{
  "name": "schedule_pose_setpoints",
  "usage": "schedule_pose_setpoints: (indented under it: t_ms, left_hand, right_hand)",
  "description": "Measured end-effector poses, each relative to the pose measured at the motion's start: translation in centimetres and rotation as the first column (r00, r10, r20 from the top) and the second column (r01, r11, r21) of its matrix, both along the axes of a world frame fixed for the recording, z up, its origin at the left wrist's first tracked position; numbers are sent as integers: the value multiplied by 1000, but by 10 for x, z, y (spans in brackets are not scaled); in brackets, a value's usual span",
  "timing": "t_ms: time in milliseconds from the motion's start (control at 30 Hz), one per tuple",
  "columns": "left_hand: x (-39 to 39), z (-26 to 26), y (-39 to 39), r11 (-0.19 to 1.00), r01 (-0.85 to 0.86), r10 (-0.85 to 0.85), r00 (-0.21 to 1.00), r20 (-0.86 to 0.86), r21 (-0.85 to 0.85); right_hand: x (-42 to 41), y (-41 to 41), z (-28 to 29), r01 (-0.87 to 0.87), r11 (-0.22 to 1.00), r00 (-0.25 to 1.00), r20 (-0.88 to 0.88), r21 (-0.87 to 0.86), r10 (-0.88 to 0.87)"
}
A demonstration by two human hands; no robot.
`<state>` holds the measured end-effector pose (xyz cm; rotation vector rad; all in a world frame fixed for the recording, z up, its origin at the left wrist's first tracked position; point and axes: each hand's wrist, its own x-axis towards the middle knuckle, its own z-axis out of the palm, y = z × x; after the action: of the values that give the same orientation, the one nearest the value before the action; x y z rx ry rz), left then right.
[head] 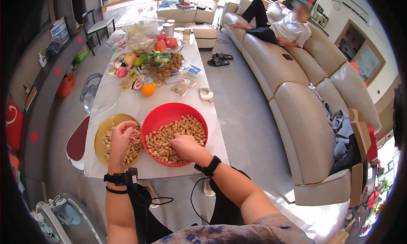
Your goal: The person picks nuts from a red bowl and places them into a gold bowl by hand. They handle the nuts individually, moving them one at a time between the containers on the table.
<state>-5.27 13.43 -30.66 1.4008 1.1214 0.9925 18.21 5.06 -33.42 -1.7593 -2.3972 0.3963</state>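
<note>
A red plastic bowl [160, 115] stands on the table, holding many unshelled peanuts [159, 145]. My right hand [186, 145] reaches into it with the fingertips down at the peanuts; whether it grips one is hidden. Left of this bowl, and close against it, is a yellow round dish [101, 132] with a layer of peanuts [132, 151]. Over the dish I hold my left hand [122, 136], its fingers bent and partly spread. Nothing shows between those fingers. Black straps with small devices are on both wrists.
Fruit, including an orange [148, 89], snack packets [183, 86] and a plastic bag of food [138, 37] cover the table's far part. A white clamp-like object [206, 94] lies near its right edge. A person [286, 29] reclines on the beige sofa [286, 72].
</note>
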Motion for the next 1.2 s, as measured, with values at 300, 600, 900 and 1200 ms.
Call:
schedule_pose_setpoints:
  t_ms: [300,600,900,1200]
  left_hand:
    - [23,4,-12,973,181,-150,967,207,-142]
    - [43,-4,-23,959,248,-233,965,117,-137]
    - [61,-5,-33,754,399,-111,860,499,-521]
    - [50,-28,-18,861,276,21,821,571,-428]
  right_hand:
    - [-3,2,-9,24,999,1000,2,39,-24]
    - [12,14,-16,21,992,977,-211,122,5]
    - [-4,15,29,130,970,747,-664,204,40]
    - [5,14,14,74,987,838,-545,140,14]
